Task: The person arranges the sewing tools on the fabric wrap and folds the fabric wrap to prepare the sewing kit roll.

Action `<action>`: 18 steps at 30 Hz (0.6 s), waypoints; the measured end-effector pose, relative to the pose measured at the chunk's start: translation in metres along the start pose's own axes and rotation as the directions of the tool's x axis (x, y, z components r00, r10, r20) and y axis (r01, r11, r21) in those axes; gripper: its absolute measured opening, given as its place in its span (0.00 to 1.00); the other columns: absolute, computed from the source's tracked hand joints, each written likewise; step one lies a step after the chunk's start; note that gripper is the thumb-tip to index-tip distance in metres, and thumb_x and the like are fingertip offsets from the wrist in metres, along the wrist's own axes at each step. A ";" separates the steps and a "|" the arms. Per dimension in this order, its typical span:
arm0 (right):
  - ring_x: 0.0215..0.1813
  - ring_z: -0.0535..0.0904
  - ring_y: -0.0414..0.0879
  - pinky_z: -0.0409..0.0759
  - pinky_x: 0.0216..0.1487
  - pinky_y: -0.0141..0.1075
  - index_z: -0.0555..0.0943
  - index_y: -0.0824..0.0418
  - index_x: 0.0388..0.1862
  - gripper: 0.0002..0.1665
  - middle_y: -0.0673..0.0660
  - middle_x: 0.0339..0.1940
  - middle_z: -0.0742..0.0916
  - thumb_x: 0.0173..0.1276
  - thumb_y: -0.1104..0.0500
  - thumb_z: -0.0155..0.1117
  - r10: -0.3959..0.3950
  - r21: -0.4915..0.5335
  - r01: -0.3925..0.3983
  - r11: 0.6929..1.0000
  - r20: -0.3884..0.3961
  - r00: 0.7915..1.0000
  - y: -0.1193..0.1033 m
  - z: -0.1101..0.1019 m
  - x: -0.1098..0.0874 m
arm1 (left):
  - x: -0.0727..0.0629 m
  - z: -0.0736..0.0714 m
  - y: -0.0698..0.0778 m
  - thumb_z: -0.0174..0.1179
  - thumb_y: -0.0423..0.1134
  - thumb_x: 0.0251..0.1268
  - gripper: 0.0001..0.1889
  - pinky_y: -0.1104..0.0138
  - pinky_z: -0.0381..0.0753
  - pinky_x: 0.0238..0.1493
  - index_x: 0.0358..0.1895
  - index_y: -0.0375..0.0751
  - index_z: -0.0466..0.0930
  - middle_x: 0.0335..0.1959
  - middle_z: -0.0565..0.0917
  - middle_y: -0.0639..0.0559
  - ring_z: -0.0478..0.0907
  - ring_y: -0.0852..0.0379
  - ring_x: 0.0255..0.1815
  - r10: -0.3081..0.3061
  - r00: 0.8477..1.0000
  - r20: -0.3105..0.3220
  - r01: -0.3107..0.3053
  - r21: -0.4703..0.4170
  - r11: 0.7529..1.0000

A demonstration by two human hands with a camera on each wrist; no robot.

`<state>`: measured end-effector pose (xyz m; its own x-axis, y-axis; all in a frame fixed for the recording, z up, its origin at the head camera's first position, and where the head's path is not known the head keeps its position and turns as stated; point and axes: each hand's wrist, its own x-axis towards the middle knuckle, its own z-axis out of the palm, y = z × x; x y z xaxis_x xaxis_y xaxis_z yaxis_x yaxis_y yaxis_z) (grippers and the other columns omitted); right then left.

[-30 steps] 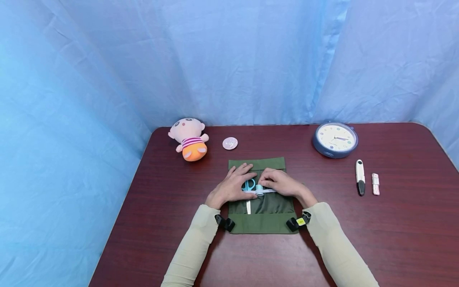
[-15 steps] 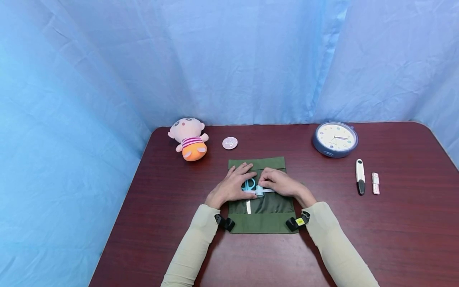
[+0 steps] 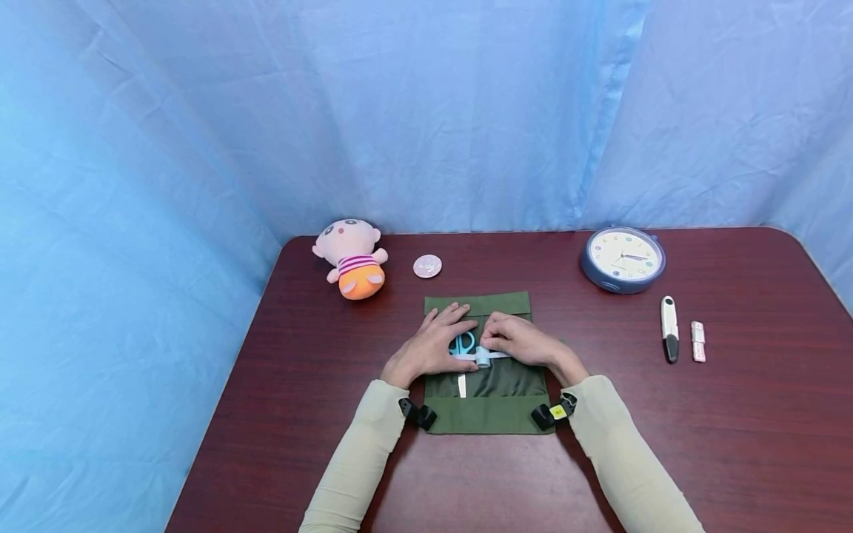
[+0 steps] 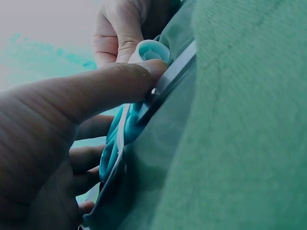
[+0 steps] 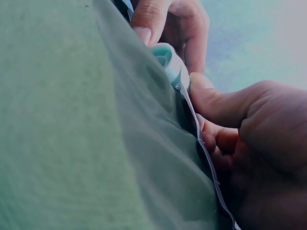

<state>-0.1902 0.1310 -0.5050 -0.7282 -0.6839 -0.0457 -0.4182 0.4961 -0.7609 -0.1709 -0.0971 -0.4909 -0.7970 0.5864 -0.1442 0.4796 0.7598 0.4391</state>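
Note:
A green fabric roll [image 3: 489,416] lies spread out, with a white elastic band [image 3: 500,354] across its middle. Blue-handled scissors [image 3: 463,343] sit under the band's left part, blade toward the person. Beside them a small pale-blue spool [image 3: 483,358], hollow at its end, is at the band. The left hand [image 3: 433,346] rests on the fabric with fingers spread; its thumb touches the spool's side, near the scissors' pivot. At the spool's far end, the right hand [image 3: 520,338] has curled fingers and seems to pinch it by thumb and forefinger; the right wrist view partly hides this contact.
On the dark red table [image 3: 266,444] a plush doll [image 3: 356,259] and a round disc [image 3: 427,266] lie at back left. A blue clock [image 3: 623,259], a white-and-black handled tool [image 3: 669,329] and a small white-pink item [image 3: 697,341] are at right. Blue curtains [image 3: 426,111] hang behind.
The spool has slid slightly toward the person along the band, with the right fingers at its far end. The left hand and the scissors have stayed put.

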 end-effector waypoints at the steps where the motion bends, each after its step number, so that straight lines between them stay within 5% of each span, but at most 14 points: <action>1: 0.47 0.77 0.43 0.73 0.49 0.34 0.84 0.53 0.34 0.11 0.53 0.45 0.83 0.76 0.58 0.57 -0.001 0.002 0.001 1.000 0.001 1.000 0.000 0.000 0.000 | 0.000 0.000 0.000 0.69 0.59 0.59 0.40 0.47 0.47 0.83 0.73 0.50 0.69 0.82 0.58 0.51 0.48 0.50 0.85 0.001 1.000 -0.001 -0.001 -0.001 1.000; 12: 0.49 0.78 0.44 0.74 0.51 0.35 0.84 0.53 0.33 0.11 0.54 0.46 0.83 0.76 0.58 0.58 -0.015 -0.006 0.015 1.000 -0.001 1.000 -0.001 -0.001 -0.001 | 0.000 0.000 0.000 0.69 0.59 0.58 0.40 0.47 0.47 0.83 0.74 0.50 0.69 0.82 0.58 0.51 0.48 0.50 0.85 -0.003 1.000 0.003 0.003 -0.003 1.000; 18: 0.49 0.81 0.44 0.77 0.51 0.35 0.88 0.54 0.42 0.11 0.53 0.46 0.87 0.76 0.58 0.59 -0.021 0.055 0.022 0.998 -0.019 1.000 0.001 -0.003 -0.003 | 0.000 0.000 0.001 0.68 0.60 0.59 0.40 0.47 0.48 0.83 0.74 0.50 0.69 0.82 0.58 0.51 0.48 0.50 0.85 -0.003 1.000 0.002 0.003 0.020 1.000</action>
<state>-0.1902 0.1347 -0.5034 -0.7296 -0.6837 -0.0176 -0.4032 0.4508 -0.7964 -0.1703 -0.0965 -0.4905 -0.7979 0.5844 -0.1475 0.4841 0.7672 0.4209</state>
